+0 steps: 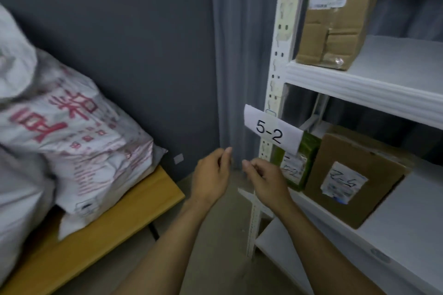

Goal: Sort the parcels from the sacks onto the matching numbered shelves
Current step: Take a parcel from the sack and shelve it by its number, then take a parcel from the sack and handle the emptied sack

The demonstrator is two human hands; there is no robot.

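Observation:
White sacks with red print (72,132) lie piled on a wooden table (134,201) at the left. A white shelf rack (354,84) stands at the right, its post carrying a paper label reading 5-2 (271,132). On that shelf sit a green parcel (299,163) and a brown cardboard parcel (354,179) with a white sticker. A taller brown box (335,19) stands on the shelf above. My left hand (213,175) and my right hand (266,179) hover side by side in front of the rack's post, fingers loosely curled, holding nothing.
A dark grey wall runs behind the table and a grey curtain (232,55) hangs beside the rack. Bare concrete floor (215,235) lies between the table and the rack. A lower white shelf (287,246) juts out at the bottom right.

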